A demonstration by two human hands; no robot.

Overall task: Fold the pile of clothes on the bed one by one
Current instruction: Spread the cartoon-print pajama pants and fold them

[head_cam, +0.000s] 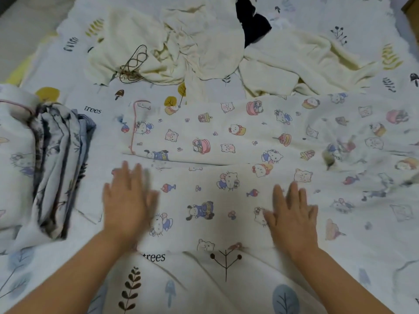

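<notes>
On the bed, at the centre of the view, lies the cartoon-print garment, spread flat over the leaf-and-tree patterned sheet. It is the landmark for what follows. Its near portion is doubled over into a band that runs left to right; a pink-piped edge shows at its far-left end.

Left hand: palm down on the near-left end of the garment, fingers straight and slightly spread, nothing pinched. The outline is motion-blurred.

Right hand: palm down on the near-right part of the same band, fingers straight and fanned, pressing flat on the cloth. No grip on any fold by either hand.

Left of the garment: a stack of folded clothes, grey-blue patterned layers with their edges facing the garment, a white printed piece at the outer side.

Beyond the garment: a cream-coloured heap of unfolded clothes, crumpled, with a dark thin cord looped on its left part. A dark navy item lies at the heap's far-right side, partly tucked under cream fabric.
</notes>
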